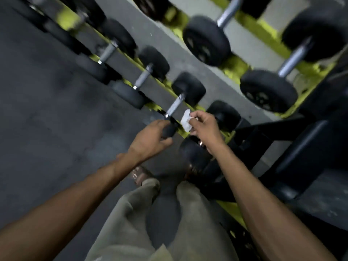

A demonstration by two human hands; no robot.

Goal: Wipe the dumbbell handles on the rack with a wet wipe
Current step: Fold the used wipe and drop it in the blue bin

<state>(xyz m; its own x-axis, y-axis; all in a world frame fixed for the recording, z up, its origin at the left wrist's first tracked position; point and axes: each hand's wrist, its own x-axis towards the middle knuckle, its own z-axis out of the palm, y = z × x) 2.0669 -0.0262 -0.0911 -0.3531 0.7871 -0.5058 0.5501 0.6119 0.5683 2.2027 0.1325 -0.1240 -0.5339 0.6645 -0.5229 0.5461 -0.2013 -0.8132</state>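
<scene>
Dumbbell handles (175, 106) lie in a blurred diagonal row on the yellow-green rack (232, 66) from upper left to centre frame, where the left hand (150, 137) grips one dumbbell's black near head (169, 130) and the right hand (205, 129) pinches a crumpled white wet wipe (186, 120) just beside that handle.

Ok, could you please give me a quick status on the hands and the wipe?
Left hand gripping near dumbbell head. Right hand pinching wet wipe, just beside that dumbbell's handle. Nothing blocking the handle.
</scene>
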